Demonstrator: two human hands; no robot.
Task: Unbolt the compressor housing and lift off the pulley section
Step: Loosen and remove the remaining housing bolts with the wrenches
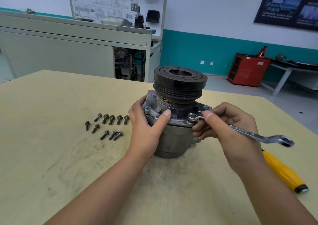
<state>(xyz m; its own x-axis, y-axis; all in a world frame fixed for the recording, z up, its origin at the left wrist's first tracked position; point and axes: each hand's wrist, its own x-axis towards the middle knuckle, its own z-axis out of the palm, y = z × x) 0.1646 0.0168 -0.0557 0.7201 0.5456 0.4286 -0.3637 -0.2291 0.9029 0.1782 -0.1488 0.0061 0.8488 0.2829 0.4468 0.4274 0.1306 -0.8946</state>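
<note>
A grey compressor (173, 138) stands upright on the table, its black grooved pulley (179, 82) on top. My left hand (148, 130) grips the housing's left side, thumb lying on the flange. My right hand (227, 126) holds a silver ring wrench (254, 135); the wrench's far ring sits on a bolt (191, 116) on the flange's front right. The wrench's free end sticks out to the right.
Several loose bolts (110, 125) lie on the table left of the compressor. A yellow-handled tool (284, 171) lies at the right, near the table's edge. The wooden tabletop (60, 156) is scuffed. A cabinet and a red tool chest (247, 70) stand behind.
</note>
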